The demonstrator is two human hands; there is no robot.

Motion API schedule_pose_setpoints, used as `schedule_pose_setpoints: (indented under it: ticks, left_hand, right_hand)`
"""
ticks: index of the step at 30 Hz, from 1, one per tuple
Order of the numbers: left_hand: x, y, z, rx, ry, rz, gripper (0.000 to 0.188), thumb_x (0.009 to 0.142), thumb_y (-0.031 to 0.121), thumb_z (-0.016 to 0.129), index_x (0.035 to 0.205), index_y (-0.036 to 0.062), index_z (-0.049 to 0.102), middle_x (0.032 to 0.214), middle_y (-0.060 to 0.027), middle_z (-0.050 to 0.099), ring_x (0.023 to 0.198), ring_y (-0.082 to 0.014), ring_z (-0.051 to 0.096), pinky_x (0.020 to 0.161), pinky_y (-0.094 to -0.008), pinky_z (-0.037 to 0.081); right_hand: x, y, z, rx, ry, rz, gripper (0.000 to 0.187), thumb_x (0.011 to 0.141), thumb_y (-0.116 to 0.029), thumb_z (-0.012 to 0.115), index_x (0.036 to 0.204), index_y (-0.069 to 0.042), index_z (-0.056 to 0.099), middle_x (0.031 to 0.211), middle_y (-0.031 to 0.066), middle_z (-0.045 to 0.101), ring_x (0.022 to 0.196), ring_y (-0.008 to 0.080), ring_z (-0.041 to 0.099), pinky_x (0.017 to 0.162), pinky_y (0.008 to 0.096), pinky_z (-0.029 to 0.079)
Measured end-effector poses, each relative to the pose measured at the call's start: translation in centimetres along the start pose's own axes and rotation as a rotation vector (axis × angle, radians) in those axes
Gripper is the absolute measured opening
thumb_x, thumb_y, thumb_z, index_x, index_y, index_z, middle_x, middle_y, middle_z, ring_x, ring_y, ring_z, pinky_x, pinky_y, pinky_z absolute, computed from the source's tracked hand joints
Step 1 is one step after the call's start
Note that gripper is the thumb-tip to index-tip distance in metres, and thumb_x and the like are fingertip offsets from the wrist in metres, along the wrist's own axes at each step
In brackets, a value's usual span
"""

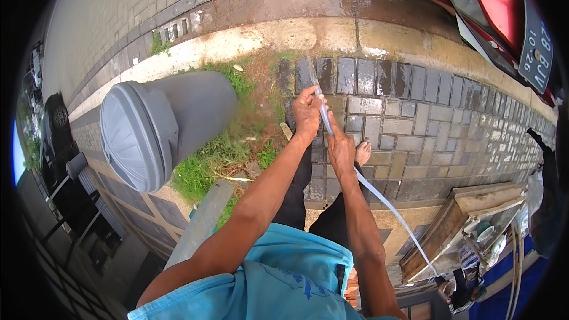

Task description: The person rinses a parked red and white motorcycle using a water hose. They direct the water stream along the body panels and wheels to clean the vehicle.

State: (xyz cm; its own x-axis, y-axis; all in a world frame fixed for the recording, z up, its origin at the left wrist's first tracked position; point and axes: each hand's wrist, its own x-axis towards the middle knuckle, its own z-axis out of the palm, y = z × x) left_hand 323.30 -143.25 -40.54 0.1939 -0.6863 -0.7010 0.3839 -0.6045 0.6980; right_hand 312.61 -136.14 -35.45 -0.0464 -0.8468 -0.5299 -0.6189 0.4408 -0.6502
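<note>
Both hands grip one clear plastic hose [379, 192]: left hand [307, 112] pinches its free end up high, right hand [341, 149] wraps fingers shut just below. Looks light, floppy, likely slick; hold close to the end. It trails down to a wooden cart [459, 225].

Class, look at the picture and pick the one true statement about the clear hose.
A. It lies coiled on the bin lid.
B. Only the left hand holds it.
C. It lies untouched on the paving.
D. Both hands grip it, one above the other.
D: the left hand grips the clear hose near its upper end, and the right hand closes on it just below.
</note>
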Motion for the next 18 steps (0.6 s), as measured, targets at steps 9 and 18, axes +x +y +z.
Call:
schedule_pose_setpoints:
  ticks: [9, 18]
  left_hand:
    - [1.9, -4.5, 1.5, 0.013, -0.015, 0.081, 0.025, 0.091, -0.003, 0.055, 0.116, -0.0035, 0.051, 0.079, -0.011, 0.062, 0.063, -0.0155, 0.06, 0.057, -0.0286, 0.053]
    - [3.6, -9.2, 1.8, 0.171, -0.049, 0.081, 0.023, 0.091, -0.002, 0.057, 0.113, -0.0036, 0.051, 0.078, -0.0114, 0.064, 0.064, -0.015, 0.062, 0.057, -0.0288, 0.053]
  right_hand:
    - [1.6, 5.0, 0.8, 0.001, -0.013, 0.051, 0.069, 0.081, 0.003, 0.059, 0.142, -0.024, 0.046, 0.101, 0.0244, 0.066, 0.085, 0.0411, 0.065, 0.073, 0.0459, 0.052]
    - [2.1, 11.7, 3.9, 0.104, 0.124, -0.072, 0.072, 0.079, 0.002, 0.057, 0.144, -0.028, 0.043, 0.095, 0.0202, 0.065, 0.075, 0.0383, 0.064, 0.069, 0.0487, 0.051]
